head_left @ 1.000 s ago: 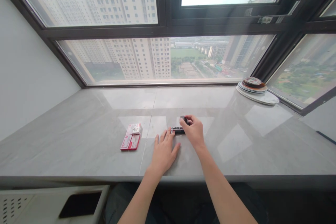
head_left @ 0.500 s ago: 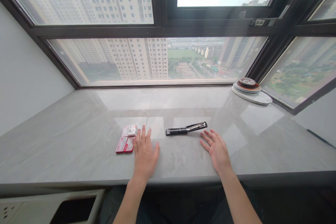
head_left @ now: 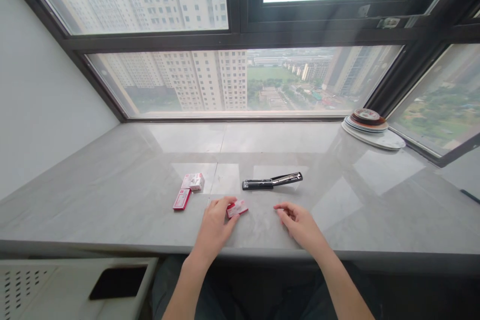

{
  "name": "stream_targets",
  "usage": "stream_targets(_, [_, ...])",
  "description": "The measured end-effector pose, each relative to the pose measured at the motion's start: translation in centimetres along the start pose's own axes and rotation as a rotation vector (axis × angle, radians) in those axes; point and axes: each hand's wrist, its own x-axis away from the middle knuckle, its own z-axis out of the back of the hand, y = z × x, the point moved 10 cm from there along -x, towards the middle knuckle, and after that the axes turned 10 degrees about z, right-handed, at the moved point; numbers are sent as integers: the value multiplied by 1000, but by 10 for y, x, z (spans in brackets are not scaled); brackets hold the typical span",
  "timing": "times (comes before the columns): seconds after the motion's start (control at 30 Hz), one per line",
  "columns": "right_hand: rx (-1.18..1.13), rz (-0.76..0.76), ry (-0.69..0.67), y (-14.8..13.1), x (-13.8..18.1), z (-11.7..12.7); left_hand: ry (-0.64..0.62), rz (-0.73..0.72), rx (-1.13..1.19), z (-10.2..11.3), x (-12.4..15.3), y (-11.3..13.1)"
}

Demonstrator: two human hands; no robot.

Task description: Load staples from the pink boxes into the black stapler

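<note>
My left hand (head_left: 216, 224) grips a small red-and-white staple box (head_left: 237, 208) between thumb and fingers, low over the counter. To its left lie another flat red-and-white box (head_left: 182, 199) and a thicker white-and-pink box (head_left: 193, 181), touching at a corner. A black stapler (head_left: 272, 182) lies unfolded behind both hands, its top arm swung out to the right with the metal rail showing. My right hand (head_left: 300, 223) hovers near the counter's front, in front of the stapler, holding nothing. Its thumb and forefinger are apart and the other fingers are curled.
The grey marbled counter (head_left: 123, 200) runs along a large window. Stacked plates (head_left: 369, 127) stand in the back right corner. Below the front edge at left is a pale piece of furniture (head_left: 71, 290) with a dark opening. A dark thin object (head_left: 470, 196) lies at far right.
My left hand has taken one flat box from the group and brought it to the right. My right hand has come lower and left, its fingers bending. The view has shifted slightly.
</note>
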Motion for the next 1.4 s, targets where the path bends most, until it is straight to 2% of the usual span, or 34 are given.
stream_targets(0.1, [-53, 4, -112, -10, -12, -17, -90, -62, 119, -22, -13, 31])
stream_targets(0.23, [-74, -71, -123, -6, -28, -21, -161, -121, 185, -41, -22, 53])
stream_targets(0.4, [-85, -125, -193, 5, -32, -19, -149, -131, 215, -38, -19, 46])
stream_targets(0.57, [28, -189, -155, 23, -28, 12, -129, -88, 226, -29, -15, 33])
stream_targets(0.63, [165, -137, -89, 16, -30, 30, -122, -83, 221, -28, -14, 32])
stream_targets(0.73, [379, 77, -15, -26, -36, 39, -121, -84, 217, -29, -14, 33])
stream_targets(0.83, [549, 264, -136, -70, -44, 10, -118, -88, 218, -28, -15, 35])
stream_targets(0.9, [670, 322, -225, -87, -51, -14, -116, -89, 216, -28, -15, 36])
stream_targets(1.03, [845, 383, -273, -97, -67, -44, -112, -88, 201, -27, -15, 35])
stream_targets(1.13, [852, 432, -303, -97, -68, -50, -115, -95, 208, -27, -15, 34])
stream_targets(1.23, [758, 469, -307, -96, -60, -37, -109, -88, 213, -28, -16, 31])
stream_targets(1.4, [621, 389, -186, -75, -47, 13, -115, -76, 220, -30, -16, 29])
